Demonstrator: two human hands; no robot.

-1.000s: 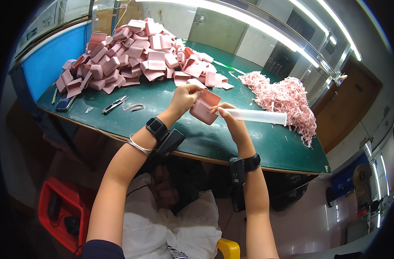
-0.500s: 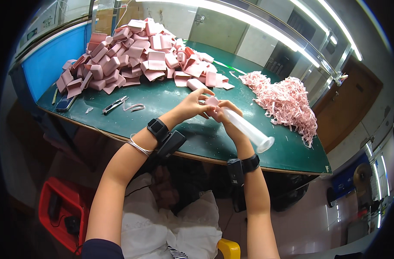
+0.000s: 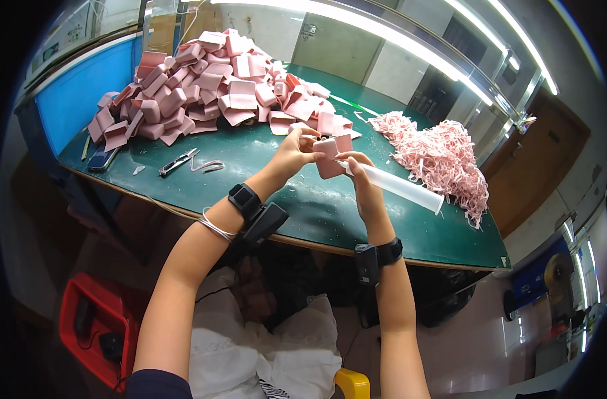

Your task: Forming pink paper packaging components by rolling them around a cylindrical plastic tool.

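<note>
My left hand [image 3: 294, 155] grips a small pink flip-lid case [image 3: 328, 158], its thumb on the near side and its fingers behind. The flap of the case stands out to the right. Around a translucent white tube like a large syringe barrel [image 3: 407, 189], my right hand [image 3: 364, 185] is closed; the narrow end meets the case and the flanged end points right. Its exact tip is hidden by my fingers. Behind my hands rises a big heap of similar pink cases [image 3: 173, 100]. Both hands are above the green table [image 3: 270, 213].
A mound of pink trimmings [image 3: 443, 159] lies on the right of the table. Thread snips [image 3: 177, 162], a curled pink strip [image 3: 209, 165] and a dark blue phone-like object [image 3: 102, 159] lie on the left. Below are a red bin [image 3: 69, 312] and a yellow stool corner [image 3: 354, 383].
The case has been turned so its broad face and flap now show. My right hand has swung the tube's flanged end up and to the right. My left hand has shifted slightly left.
</note>
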